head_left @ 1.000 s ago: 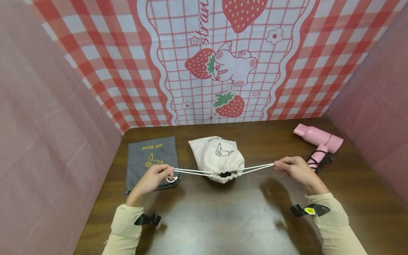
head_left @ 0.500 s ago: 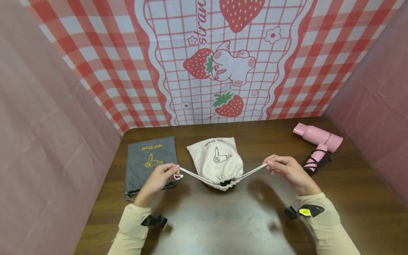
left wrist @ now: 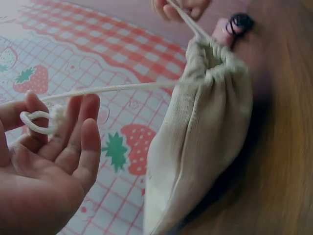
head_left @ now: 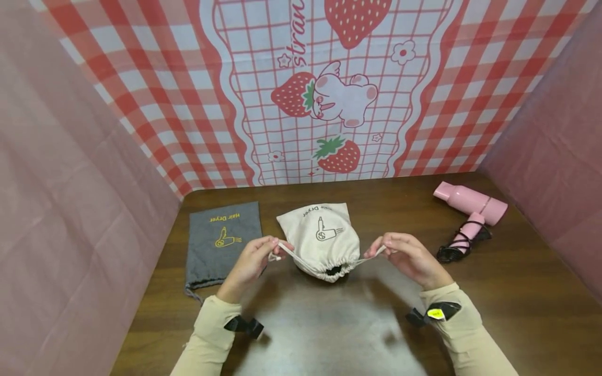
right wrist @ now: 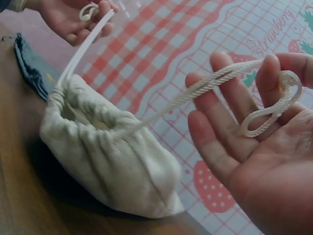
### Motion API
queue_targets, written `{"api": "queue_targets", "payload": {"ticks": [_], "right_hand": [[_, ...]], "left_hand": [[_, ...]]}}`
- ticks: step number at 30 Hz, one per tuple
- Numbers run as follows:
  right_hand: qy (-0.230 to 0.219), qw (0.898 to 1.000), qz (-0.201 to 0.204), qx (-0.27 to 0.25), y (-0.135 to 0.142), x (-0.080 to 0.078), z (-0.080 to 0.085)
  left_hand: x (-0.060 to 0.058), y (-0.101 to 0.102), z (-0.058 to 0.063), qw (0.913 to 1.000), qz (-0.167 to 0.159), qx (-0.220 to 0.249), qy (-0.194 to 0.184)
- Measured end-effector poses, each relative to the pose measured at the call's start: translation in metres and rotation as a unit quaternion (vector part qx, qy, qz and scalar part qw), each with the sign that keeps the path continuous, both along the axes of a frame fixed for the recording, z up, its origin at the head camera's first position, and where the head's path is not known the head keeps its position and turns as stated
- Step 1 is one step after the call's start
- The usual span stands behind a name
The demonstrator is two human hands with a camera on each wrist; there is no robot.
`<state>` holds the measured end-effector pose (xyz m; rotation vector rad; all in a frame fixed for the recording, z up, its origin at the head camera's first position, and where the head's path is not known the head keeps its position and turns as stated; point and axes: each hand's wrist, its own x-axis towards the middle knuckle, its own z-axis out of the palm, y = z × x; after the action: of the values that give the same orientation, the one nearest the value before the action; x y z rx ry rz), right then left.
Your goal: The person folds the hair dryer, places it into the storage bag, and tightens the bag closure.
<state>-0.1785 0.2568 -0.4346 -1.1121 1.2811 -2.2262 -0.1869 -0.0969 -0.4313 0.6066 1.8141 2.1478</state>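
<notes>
A cream drawstring bag (head_left: 324,237) printed with a hair dryer lies mid-table, bulging, its gathered mouth toward me with a small dark gap. My left hand (head_left: 256,261) pinches the white cord on the bag's left between thumb and forefinger; the cord's knotted end loops over the palm in the left wrist view. On the other side, my right hand (head_left: 409,256) pinches the right cord (right wrist: 200,88) the same way, with its loop hanging at the palm. The remaining fingers of both hands are spread loosely. What fills the bag is hidden.
A flat grey drawstring bag (head_left: 202,261) with yellow hair dryer print lies at the left. At the back right is a pink hair dryer (head_left: 470,201) with a black cable (head_left: 452,253) wound about its handle. A strawberry-patterned cloth (head_left: 305,167) hangs behind the table.
Both hands have come inward toward the bag, still holding the cords, which went from taut to slacker. The bag's mouth has shifted slightly toward me.
</notes>
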Motion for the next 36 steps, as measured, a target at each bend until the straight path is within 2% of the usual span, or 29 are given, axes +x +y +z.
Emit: {"api": "queue_targets", "payload": {"ticks": [4, 7, 10, 15, 19, 26, 36], "right_hand": [[-0.025, 0.998, 0.033, -0.050, -0.006, -0.003, -0.008], [-0.044, 0.995, 0.044, -0.075, -0.010, -0.004, -0.012], [-0.059, 0.993, 0.047, -0.089, -0.011, -0.005, -0.015], [-0.096, 0.992, 0.019, -0.079, -0.011, -0.008, -0.017], [-0.117, 0.991, 0.003, -0.060, -0.010, -0.009, -0.016], [-0.116, 0.991, 0.018, -0.065, -0.009, -0.010, -0.013], [-0.119, 0.990, 0.018, -0.077, -0.008, -0.010, -0.015]], "left_hand": [[-0.001, 0.004, -0.004, 0.9961, -0.061, 0.062, -0.016], [-0.001, 0.004, -0.006, 0.9927, -0.084, 0.085, -0.012], [-0.001, 0.005, -0.007, 0.9906, -0.091, 0.102, -0.011], [0.000, 0.005, -0.009, 0.9894, -0.077, 0.116, -0.043], [-0.002, 0.005, -0.011, 0.9923, -0.050, 0.098, -0.058], [-0.004, 0.003, -0.013, 0.9948, -0.023, 0.079, -0.060], [-0.004, -0.001, -0.011, 0.9946, -0.010, 0.075, -0.071]]}}
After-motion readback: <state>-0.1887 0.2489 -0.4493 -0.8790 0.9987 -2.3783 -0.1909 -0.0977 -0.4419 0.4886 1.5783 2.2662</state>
